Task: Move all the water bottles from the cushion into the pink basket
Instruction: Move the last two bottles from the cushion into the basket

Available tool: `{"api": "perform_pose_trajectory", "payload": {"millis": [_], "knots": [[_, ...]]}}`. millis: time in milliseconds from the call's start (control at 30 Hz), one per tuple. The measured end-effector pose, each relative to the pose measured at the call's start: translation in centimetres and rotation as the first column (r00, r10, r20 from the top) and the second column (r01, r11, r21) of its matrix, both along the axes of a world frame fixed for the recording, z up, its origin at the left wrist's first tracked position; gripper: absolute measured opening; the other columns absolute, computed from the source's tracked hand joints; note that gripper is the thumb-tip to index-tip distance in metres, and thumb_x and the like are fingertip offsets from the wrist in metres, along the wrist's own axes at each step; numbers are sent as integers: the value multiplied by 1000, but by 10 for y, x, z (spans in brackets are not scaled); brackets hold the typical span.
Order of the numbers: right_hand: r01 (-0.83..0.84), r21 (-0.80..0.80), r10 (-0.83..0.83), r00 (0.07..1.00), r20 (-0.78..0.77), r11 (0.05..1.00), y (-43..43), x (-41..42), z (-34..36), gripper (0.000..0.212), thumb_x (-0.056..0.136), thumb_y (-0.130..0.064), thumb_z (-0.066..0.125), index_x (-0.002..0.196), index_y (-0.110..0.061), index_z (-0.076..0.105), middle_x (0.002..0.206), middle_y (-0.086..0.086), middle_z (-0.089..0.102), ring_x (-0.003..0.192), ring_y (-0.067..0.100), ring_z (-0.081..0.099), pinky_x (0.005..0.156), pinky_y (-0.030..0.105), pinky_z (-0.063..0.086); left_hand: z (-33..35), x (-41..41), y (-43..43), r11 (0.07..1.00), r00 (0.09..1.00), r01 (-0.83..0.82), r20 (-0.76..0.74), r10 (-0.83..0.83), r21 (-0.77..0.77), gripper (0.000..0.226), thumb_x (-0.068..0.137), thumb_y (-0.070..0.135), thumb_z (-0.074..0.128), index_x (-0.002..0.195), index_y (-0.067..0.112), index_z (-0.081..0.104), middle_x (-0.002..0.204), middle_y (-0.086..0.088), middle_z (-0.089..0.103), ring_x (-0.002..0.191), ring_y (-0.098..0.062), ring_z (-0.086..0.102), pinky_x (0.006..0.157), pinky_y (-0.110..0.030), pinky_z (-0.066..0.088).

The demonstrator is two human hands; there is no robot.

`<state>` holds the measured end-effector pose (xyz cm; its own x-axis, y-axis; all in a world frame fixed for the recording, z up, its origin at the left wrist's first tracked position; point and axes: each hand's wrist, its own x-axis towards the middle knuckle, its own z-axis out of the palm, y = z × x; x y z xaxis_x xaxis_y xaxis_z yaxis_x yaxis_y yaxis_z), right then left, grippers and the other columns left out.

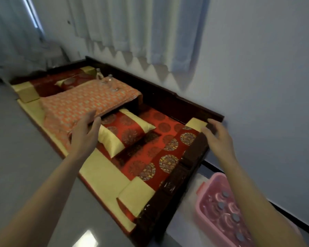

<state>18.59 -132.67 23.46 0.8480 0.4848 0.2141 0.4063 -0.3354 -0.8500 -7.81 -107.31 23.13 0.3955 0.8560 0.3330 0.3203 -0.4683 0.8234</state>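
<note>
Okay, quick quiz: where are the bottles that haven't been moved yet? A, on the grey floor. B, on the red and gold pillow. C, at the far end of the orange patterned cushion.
C: two clear bottles stand at the far end of the orange patterned cushion, while both hands are empty.

Pale wall [257, 68], white curtains [123, 29], grey floor [16, 148], dark wooden bench [185, 168]

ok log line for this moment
left hand: empty, open | right hand: empty, open | water bottles: some on far orange cushion | pink basket: holds capped bottles
</note>
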Motion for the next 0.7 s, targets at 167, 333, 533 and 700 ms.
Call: {"api": "perform_pose_trajectory", "payload": {"millis": [167, 333, 533, 700], "knots": [[-167, -24, 167, 986, -21, 986, 118, -58, -7, 45, 90, -42, 58, 133, -28, 51, 127, -5, 53, 115, 13, 50, 97, 36, 44, -7, -105, 70, 985, 987, -157, 27, 159, -66, 48, 96, 42, 46, 137, 19, 47, 135, -4, 54, 123, -19, 51, 102, -42, 43], [-218, 7, 218, 975, -29, 976, 231, -113, -17, 45, 89, -40, 61, 132, -27, 53, 138, -4, 52, 125, 15, 48, 105, 41, 41, -1, -175, 143, 968, 968, -237, 64, 242, -76, 38, 99, 18, 46, 135, 7, 48, 122, 2, 52, 112, -12, 50, 89, -26, 37], [-211, 27, 212, 976, -49, 977, 368, -172, -24, 42, 90, -37, 61, 130, -24, 56, 135, -1, 54, 125, 17, 48, 106, 40, 39, 4, -239, 249, 961, 962, -264, 51, 268, -83, 40, 99, 15, 45, 139, 11, 44, 122, 6, 47, 113, -9, 46, 90, -24, 36], [-236, 1, 236, 971, -39, 972, 442, -194, -30, 42, 90, -37, 61, 129, -23, 56, 134, -2, 55, 125, 15, 48, 104, 37, 40, -4, -264, 331, 959, 961, -268, 46, 273, -92, 40, 99, 19, 46, 139, 14, 44, 124, 8, 48, 114, -9, 47, 91, -26, 37]]}}
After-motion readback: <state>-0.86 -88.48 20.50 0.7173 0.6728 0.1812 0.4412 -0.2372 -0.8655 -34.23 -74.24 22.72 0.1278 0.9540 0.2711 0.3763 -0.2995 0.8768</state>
